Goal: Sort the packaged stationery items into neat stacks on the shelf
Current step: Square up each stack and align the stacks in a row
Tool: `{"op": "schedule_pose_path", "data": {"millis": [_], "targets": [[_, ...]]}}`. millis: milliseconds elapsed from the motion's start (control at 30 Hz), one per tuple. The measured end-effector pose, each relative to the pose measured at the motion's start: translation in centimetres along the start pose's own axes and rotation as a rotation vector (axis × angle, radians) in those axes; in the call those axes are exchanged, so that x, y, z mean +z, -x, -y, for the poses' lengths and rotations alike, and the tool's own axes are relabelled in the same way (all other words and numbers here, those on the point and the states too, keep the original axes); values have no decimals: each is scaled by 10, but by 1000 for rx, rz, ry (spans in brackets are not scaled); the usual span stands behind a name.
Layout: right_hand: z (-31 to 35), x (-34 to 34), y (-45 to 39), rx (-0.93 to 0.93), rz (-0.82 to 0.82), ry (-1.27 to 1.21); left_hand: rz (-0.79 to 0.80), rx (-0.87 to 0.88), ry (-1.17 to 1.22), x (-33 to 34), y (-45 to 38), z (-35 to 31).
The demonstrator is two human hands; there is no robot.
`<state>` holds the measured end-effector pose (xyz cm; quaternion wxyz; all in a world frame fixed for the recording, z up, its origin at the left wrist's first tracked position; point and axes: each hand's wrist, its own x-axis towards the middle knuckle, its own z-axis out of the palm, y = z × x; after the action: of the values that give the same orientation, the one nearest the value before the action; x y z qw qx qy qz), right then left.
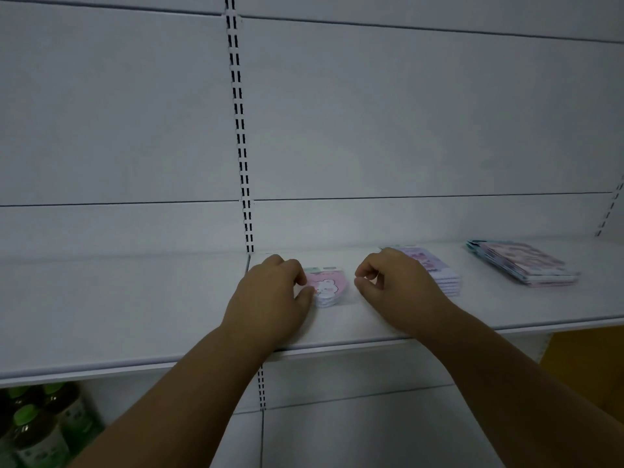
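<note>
A small stack of pink heart-shaped packets with a white bunny [327, 286] lies on the white shelf [135, 319]. My left hand [270, 295] rests against the stack's left side, thumb and fingers touching it. To the right of the stack my right hand [395, 285] hovers with fingers curled, pinching the clear wrapper edge of the stack. Behind my right hand sits a stack of purple packaged items [439, 271], partly hidden. A fanned pile of larger packets [523, 263] lies further right.
A slotted upright [241, 130] runs down the white back panel above the shelf. Green-capped bottles [37, 423] stand on the lower level at bottom left. An orange surface [587, 359] shows under the shelf at right.
</note>
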<state>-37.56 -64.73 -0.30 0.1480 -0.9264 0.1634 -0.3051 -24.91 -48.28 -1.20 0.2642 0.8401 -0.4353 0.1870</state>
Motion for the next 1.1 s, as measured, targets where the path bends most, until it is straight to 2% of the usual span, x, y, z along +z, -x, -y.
{"op": "schedule_pose_path", "data": {"millis": [233, 367, 500, 567, 667, 767, 867, 933, 1100], "targets": [[-31, -74, 2, -11, -183, 64, -28, 212, 96, 10, -11, -75], [-91, -117, 6, 110, -222, 103, -17, 305, 185, 29, -23, -141], [-161, -154, 10, 199, -185, 82, 11, 346, 248, 63, -41, -210], [-195, -168, 8, 217, -171, 71, 51, 308, 259, 84, -53, -242], [-246, -184, 1, 280, -103, 51, 157, 145, 192, 117, -76, -281], [-284, -184, -9, 334, -4, 39, 239, -24, 89, 149, -98, -299], [-307, -171, -20, 375, 111, 37, 294, -164, 115, 172, -115, -307], [-315, -161, -25, 391, 189, 37, 307, -241, 150, 181, -125, -315], [-327, -152, -30, 441, 161, -70, 266, -356, 211, 197, -135, -328]]}}
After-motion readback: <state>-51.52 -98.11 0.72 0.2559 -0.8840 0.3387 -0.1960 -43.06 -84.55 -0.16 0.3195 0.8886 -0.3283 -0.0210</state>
